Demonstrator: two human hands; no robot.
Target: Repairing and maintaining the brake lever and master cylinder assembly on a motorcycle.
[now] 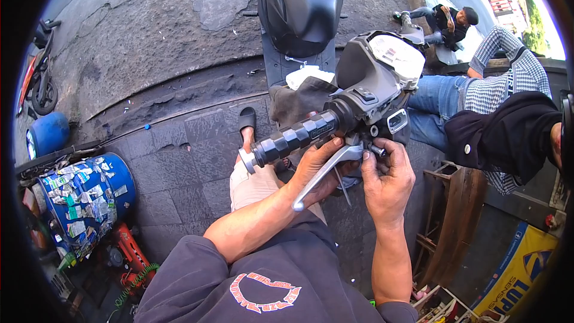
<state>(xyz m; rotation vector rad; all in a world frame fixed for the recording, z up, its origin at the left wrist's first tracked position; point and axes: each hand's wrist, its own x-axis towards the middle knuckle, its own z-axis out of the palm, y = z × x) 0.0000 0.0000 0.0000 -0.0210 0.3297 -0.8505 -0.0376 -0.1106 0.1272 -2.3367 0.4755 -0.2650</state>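
A scooter handlebar with a black ribbed grip [296, 137] stands in front of me. Below the grip slants a silver brake lever [323, 180]. My left hand [317, 170] is closed around the lever's base, thumb on top near the switch housing [362, 100]. Close by on the right, my right hand [388, 185] pinches a small dark cylindrical part [378, 151] at the lever's pivot; its exact kind is unclear. A thin metal rod [344, 190] hangs below the lever. Above the housing sits the instrument cluster [394, 54].
The black scooter seat [302, 12] lies beyond. At right are a person in a checked shirt [508, 63], a dark sleeve [508, 134] and a wooden bench [457, 221]. A seated person [445, 24] is farther off. Left stand a blue drum [122, 188] and a red tool [131, 245].
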